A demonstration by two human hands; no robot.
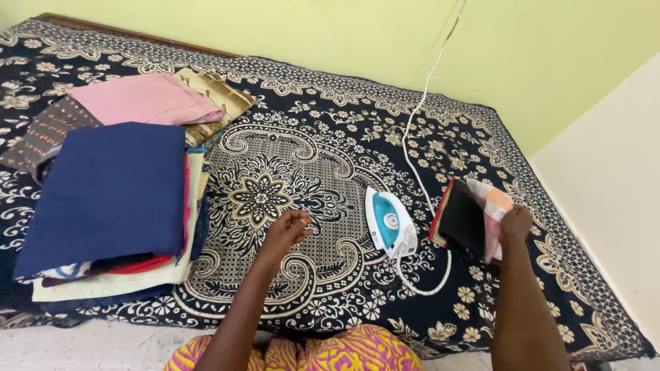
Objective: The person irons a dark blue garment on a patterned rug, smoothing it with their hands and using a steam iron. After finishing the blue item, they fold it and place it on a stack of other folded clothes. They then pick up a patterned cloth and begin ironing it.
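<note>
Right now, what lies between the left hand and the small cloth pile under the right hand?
In the head view, a white and blue iron stands between the left hand and the small cloth pile, with its white cord alongside, on the patterned bedspread.

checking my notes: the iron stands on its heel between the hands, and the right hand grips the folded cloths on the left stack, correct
Not quite. In the head view the right hand grips a small bundle of folded cloths right of the iron, not the left stack. The iron does stand on its heel between the hands.

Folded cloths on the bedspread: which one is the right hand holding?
The small black cloth with a pink checked piece, right of the iron, gripped by the right hand. The other folded cloths are stacked far left.
</note>
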